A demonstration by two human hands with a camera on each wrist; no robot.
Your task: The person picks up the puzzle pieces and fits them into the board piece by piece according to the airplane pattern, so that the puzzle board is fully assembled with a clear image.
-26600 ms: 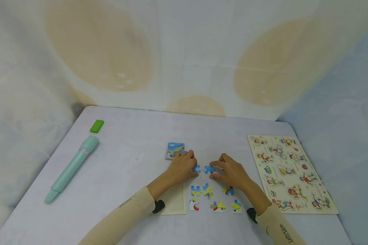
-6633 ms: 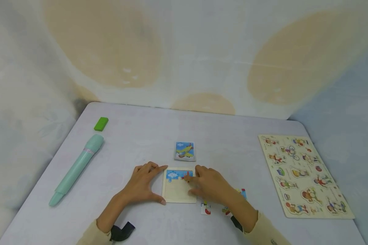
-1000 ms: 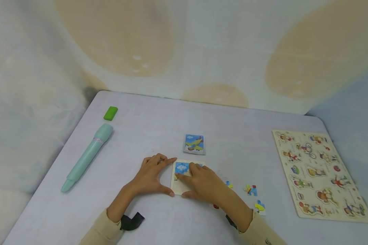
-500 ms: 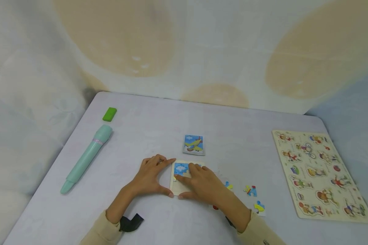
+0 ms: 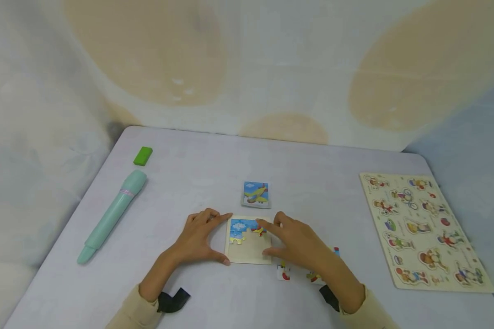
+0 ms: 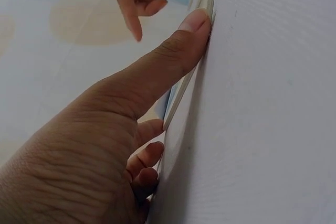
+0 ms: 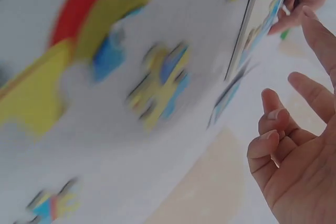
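Note:
A wooden puzzle tray [image 5: 250, 254] lies mid-table in the head view. Its top row and left side hold blue sky and yellow jigsaw pieces [image 5: 236, 233]; the lower part is bare wood. My left hand [image 5: 195, 240] spans the tray's left side with forefinger and thumb at its corners; in the left wrist view the thumb [image 6: 184, 45] presses the edge. Over the tray's right side is my right hand [image 5: 298, 242], fingers spread, nothing held. Loose jigsaw pieces [image 5: 283, 270] lie right of the tray, some hidden by the right arm. In the right wrist view a yellow piece [image 7: 163, 82] shows.
A small airplane picture [image 5: 256, 194] lies behind the tray. A large board of cartoon figures [image 5: 424, 233] lies at the right. At the left are a mint-green tube with a rounded head [image 5: 113, 217] and a green block [image 5: 142, 156].
Over the last second my right hand has lifted off the tray's left part and moved right, uncovering a yellow piece at the left edge. The left hand has stayed at the tray.

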